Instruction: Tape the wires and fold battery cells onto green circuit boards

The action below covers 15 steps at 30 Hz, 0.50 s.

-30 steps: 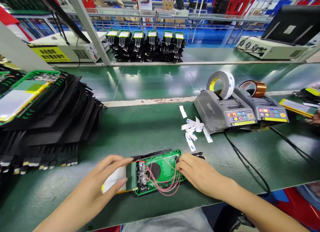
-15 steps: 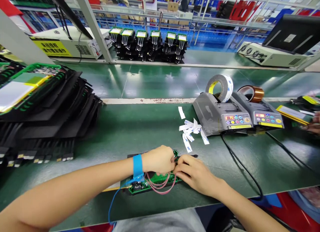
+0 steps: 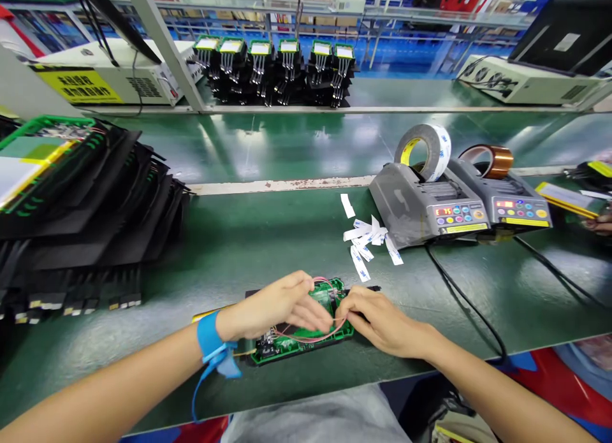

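A green circuit-board assembly in a green-edged black case lies on the bench in front of me. Thin pink wires loop across its top. My left hand is over the middle of the assembly, its fingers stretched out and holding nothing. It wears a blue wrist strap with a blue cord. At the case's right end, my right hand has its fingertips pinched on the pink wires. Part of the board is hidden under my left hand. A yellow-edged piece shows behind my left wrist.
White adhesive strips lie beyond the assembly. Two grey tape dispensers carry tape rolls, with black cables running forward. Stacked black assemblies fill the left. Another person's hand is at the right edge.
My left hand has opened and drawn back to the left from the right hand. The pink wires now lie more over the board. My right hand stays near the case's right end.
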Motion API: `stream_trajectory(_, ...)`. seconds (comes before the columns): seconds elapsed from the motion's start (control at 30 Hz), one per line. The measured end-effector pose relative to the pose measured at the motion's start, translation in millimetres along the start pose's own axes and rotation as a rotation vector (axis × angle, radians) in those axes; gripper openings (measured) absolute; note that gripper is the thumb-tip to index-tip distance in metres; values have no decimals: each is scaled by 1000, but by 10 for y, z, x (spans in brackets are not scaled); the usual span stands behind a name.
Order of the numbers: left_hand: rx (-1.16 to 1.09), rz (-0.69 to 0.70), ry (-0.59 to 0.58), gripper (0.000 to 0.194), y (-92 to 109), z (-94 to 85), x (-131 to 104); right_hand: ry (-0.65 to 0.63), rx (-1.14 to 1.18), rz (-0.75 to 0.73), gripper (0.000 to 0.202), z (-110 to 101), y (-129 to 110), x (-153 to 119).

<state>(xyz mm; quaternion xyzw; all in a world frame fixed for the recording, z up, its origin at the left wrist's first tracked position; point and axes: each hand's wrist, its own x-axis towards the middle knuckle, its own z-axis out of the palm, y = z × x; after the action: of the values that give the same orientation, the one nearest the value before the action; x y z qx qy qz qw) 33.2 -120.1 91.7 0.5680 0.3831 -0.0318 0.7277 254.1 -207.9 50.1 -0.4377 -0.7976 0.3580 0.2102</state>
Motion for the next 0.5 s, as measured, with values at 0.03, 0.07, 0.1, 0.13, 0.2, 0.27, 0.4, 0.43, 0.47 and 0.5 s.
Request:
stream_trajectory(0.03,-13,-3,-31,30,-21,28,-48,-3,24,7,16,-14,-15,11)
stream_trajectory(0.07,10,12,-40,31,-36,40,-111,-4,50,15,15,-25,-30,24)
stream_trajectory(0.1,74,46,-22,30,-52,40,-188,-2,73,25,14,-32,-43,36)
stream_trajectory(0.13,174,96,17,28,-72,31,-273,1,88,35,13,-35,-50,47)
stream_trajectory(0.2,415,220,113,25,-143,2,-441,19,82,45,13,-30,-44,65)
stream_trajectory(0.27,624,313,174,36,-261,-20,-576,34,47,19,13,-21,-20,79)
stream_trajectory(0.4,1028,486,228,40,-533,-12,-686,-23,-23,-118,19,-65,4,113)
stream_trajectory(0.43,1117,528,233,42,-582,2,-685,-55,-41,-146,22,-94,-1,121)
stream_trajectory(0.47,1185,559,235,47,-618,21,-677,-88,-59,-166,22,-128,-8,129)
stream_trajectory(0.5,1228,576,244,52,-641,44,-663,-124,-79,-179,20,-165,-14,135)
